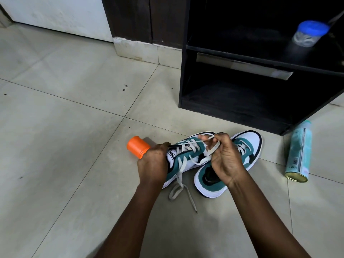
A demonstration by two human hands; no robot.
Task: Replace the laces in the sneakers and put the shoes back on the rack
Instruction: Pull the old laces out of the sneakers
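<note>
The sneaker [188, 157] lies on the floor between your hands, its lace [210, 148] loose across the eyelets, one end trailing toward you. Your left hand [153, 162] grips the collar; your right hand [224, 159] pinches the lace near the toe. Draw it through evenly and keep the shoe braced. The second sneaker [249, 146] sits under your right hand. The rack [188, 71] stands beyond, its lower shelf open. An orange cap [137, 146] touches your left hand; a spray can [298, 153] lies right of both.

A: Where are the sneakers?

B: Teal-and-white pair on the floor. Left sneaker [188, 155] sits tipped between both hands, white lace [179, 175] half threaded, ends trailing below. Right sneaker [242, 155] lies flat under the right hand [226, 161], in front of the black rack [260, 81].
</note>
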